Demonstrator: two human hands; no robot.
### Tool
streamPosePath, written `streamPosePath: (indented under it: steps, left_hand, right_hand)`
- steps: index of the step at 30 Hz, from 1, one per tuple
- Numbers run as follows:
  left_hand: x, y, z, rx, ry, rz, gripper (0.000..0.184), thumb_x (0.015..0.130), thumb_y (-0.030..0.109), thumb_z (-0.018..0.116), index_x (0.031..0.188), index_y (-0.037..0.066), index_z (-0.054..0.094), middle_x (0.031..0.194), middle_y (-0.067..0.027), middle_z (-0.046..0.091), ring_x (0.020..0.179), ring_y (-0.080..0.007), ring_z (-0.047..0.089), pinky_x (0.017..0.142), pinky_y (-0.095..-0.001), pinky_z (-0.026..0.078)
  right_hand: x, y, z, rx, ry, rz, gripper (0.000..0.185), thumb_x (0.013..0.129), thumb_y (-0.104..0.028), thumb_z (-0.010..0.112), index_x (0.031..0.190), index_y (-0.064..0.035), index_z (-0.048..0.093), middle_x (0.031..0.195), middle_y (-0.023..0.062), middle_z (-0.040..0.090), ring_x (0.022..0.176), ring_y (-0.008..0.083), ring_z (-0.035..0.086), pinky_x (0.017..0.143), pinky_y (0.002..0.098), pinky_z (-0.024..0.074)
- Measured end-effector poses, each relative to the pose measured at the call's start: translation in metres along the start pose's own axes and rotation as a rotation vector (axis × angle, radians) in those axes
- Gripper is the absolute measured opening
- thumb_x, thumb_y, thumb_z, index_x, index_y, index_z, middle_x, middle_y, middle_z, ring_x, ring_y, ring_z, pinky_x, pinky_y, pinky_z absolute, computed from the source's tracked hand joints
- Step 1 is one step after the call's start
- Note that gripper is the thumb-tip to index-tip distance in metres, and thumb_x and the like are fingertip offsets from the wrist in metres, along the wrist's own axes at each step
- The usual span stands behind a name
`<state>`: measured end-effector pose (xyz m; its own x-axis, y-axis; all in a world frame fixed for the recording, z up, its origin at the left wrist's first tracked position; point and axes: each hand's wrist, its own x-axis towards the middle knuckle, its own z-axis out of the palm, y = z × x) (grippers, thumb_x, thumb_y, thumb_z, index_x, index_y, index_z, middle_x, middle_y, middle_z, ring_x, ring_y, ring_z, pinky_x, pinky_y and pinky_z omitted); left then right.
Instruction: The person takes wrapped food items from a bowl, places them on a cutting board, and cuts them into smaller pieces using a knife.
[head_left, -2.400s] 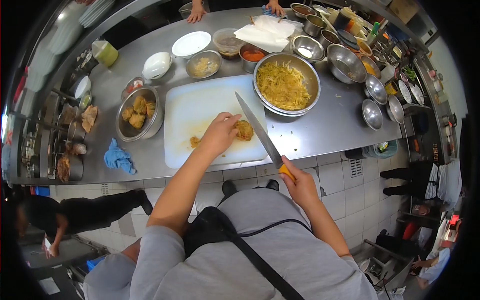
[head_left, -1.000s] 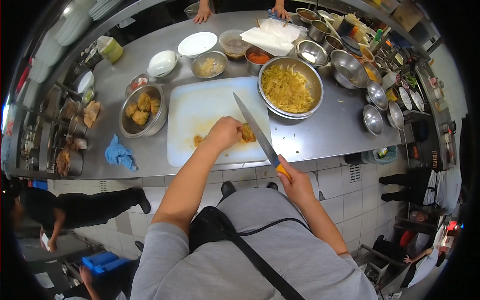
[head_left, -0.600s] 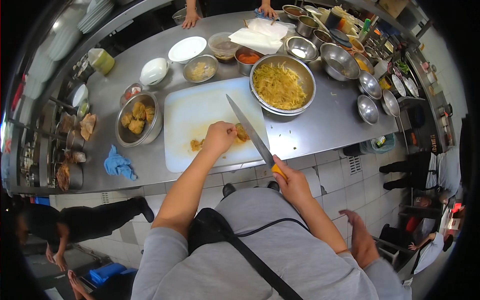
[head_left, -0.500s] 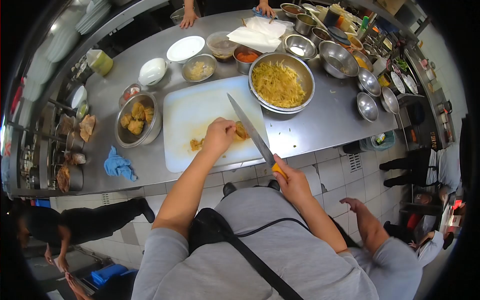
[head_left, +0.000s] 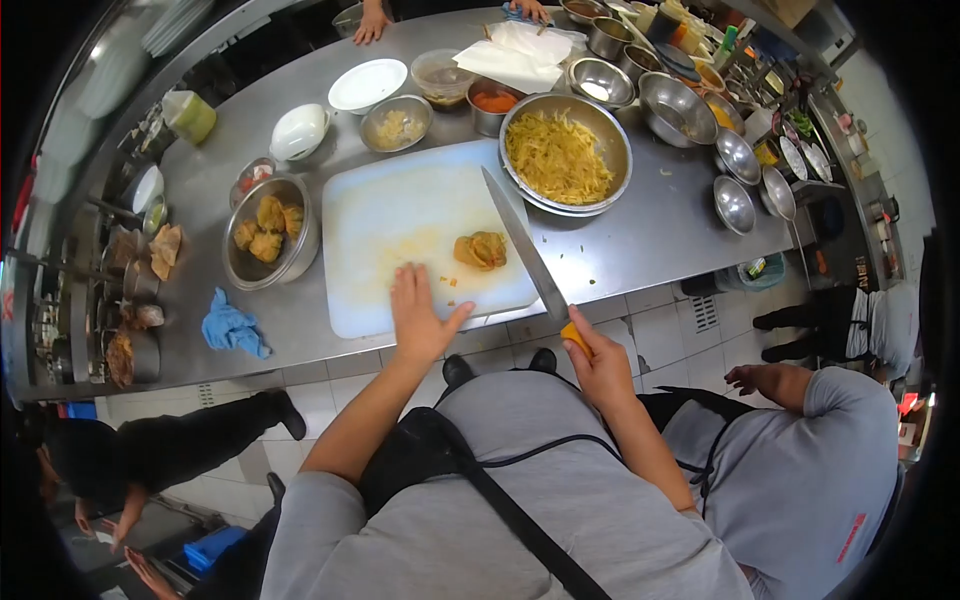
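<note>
My left hand (head_left: 418, 312) lies flat near the front edge of the white cutting board (head_left: 365, 215), fingers stretched out and holding nothing. To its right on the board sits a lumpy yellow-brown vegetable piece (head_left: 481, 251), pickled-looking, with small orange scraps beside it. My right hand (head_left: 598, 355) is wrapped around the yellow handle of a large kitchen knife (head_left: 525, 245). The blade points away from me over the board's right edge, apart from the piece. Similar lumps (head_left: 266, 247) fill part of a steel bowl (head_left: 298, 262) on the left.
A steel bowl of yellow shreds (head_left: 558, 155) stands behind the board's right side. A blue cloth (head_left: 232, 325) lies at the front left. Dishes and steel bowls (head_left: 678, 110) line the back. A co-worker in grey (head_left: 800, 470) stands close on my right; others are around.
My left hand has let go of the vegetable piece, moved left and toward me, and flattened on the board. The knife has shifted right. The co-worker on my right has moved.
</note>
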<state>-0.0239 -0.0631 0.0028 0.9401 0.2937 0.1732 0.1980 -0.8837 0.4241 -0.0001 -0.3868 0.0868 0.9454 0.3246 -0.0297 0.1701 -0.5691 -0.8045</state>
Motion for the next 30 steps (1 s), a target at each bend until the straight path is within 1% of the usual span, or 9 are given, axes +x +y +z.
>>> streamPosePath:
  steps: [4,5,6,8,11,16,21,24,30]
  left_hand:
    - [0.008,0.02,0.006,-0.08,-0.021,0.107,0.098,0.092,0.051,0.079,0.161,-0.005,0.038,0.165,-0.0344,0.036,0.156,-0.051,0.031,0.128,-0.0598,0.026]
    - [0.009,0.023,0.008,-0.064,0.03,0.135,0.078,0.095,0.04,0.078,0.157,0.0,0.049,0.158,-0.0297,0.048,0.152,-0.0499,0.039,0.125,-0.0603,0.031]
    - [0.011,0.014,0.012,-0.064,0.04,0.122,0.078,0.095,0.04,0.078,0.157,0.0,0.049,0.158,-0.0297,0.048,0.152,-0.0499,0.039,0.125,-0.0603,0.031]
    - [0.017,-0.007,0.017,-0.099,-0.037,0.323,0.053,0.099,0.032,0.073,0.142,0.001,0.064,0.154,-0.0253,0.055,0.15,-0.0443,0.045,0.124,-0.0585,0.035]
    - [0.019,-0.037,0.0,-0.03,0.075,0.26,0.039,0.099,0.026,0.073,0.129,0.001,0.073,0.149,-0.0228,0.061,0.147,-0.0427,0.05,0.122,-0.0551,0.039]
    - [0.013,-0.061,-0.03,-0.266,0.17,0.038,0.056,0.1,0.025,0.073,0.146,-0.002,0.059,0.154,-0.0268,0.055,0.15,-0.0449,0.045,0.124,-0.0571,0.036]
    - [0.012,-0.036,-0.006,-0.022,-0.03,-0.074,0.078,0.109,0.035,0.058,0.163,-0.011,0.027,0.172,-0.0341,0.025,0.163,-0.0489,0.017,0.133,-0.0563,0.014]
    - [0.023,-0.017,0.007,-0.113,-0.025,-0.124,0.081,0.11,0.041,0.054,0.164,-0.012,0.025,0.173,-0.0353,0.019,0.164,-0.0485,0.012,0.133,-0.0562,0.008]
    - [0.034,0.004,0.022,-0.125,0.089,-0.195,0.079,0.109,0.037,0.055,0.163,-0.013,0.027,0.173,-0.0368,0.02,0.164,-0.0486,0.014,0.133,-0.058,0.009]
  right_hand:
    - [0.002,-0.004,0.006,-0.03,0.019,-0.063,0.056,0.1,-0.014,0.075,0.154,-0.0188,0.061,0.108,0.0239,0.077,0.093,0.0392,0.075,0.084,0.0397,0.0586]
    - [0.003,-0.007,0.005,-0.017,0.009,-0.055,0.057,0.1,-0.011,0.076,0.154,-0.0177,0.061,0.111,0.0224,0.078,0.095,0.0319,0.076,0.087,0.0356,0.058]
    - [0.004,-0.01,0.005,-0.003,-0.002,-0.047,0.057,0.1,-0.009,0.076,0.155,-0.0166,0.061,0.115,0.0208,0.079,0.097,0.0247,0.078,0.09,0.0315,0.0575]
    - [0.003,-0.006,0.007,0.004,-0.028,-0.103,0.057,0.1,-0.009,0.076,0.154,-0.0173,0.061,0.113,0.0198,0.079,0.095,0.0235,0.077,0.088,0.0319,0.0579]
    - [0.003,-0.009,0.006,-0.025,-0.123,-0.143,0.056,0.1,-0.009,0.076,0.153,-0.0202,0.063,0.108,0.0175,0.08,0.09,0.0209,0.077,0.082,0.0323,0.0581]
    - [0.009,0.0,0.018,-0.173,-0.239,-0.145,0.057,0.102,-0.011,0.073,0.155,-0.0267,0.061,0.096,0.0128,0.077,0.079,0.0156,0.071,0.075,0.0317,0.0566]
    - [0.021,0.01,0.039,0.07,-0.394,0.227,0.054,0.107,-0.023,0.069,0.159,-0.0323,0.056,0.095,0.0068,0.076,0.073,0.0147,0.065,0.074,0.0326,0.0572]
    - [0.028,-0.011,0.043,0.149,-0.467,0.281,0.056,0.109,-0.022,0.067,0.161,-0.0342,0.052,0.089,-0.0003,0.07,0.072,0.0082,0.057,0.071,0.0294,0.0549]
    - [0.034,-0.016,0.068,0.208,-0.588,0.426,0.059,0.109,-0.022,0.067,0.164,-0.0337,0.048,0.096,0.0022,0.073,0.074,0.0087,0.059,0.074,0.0285,0.0557]
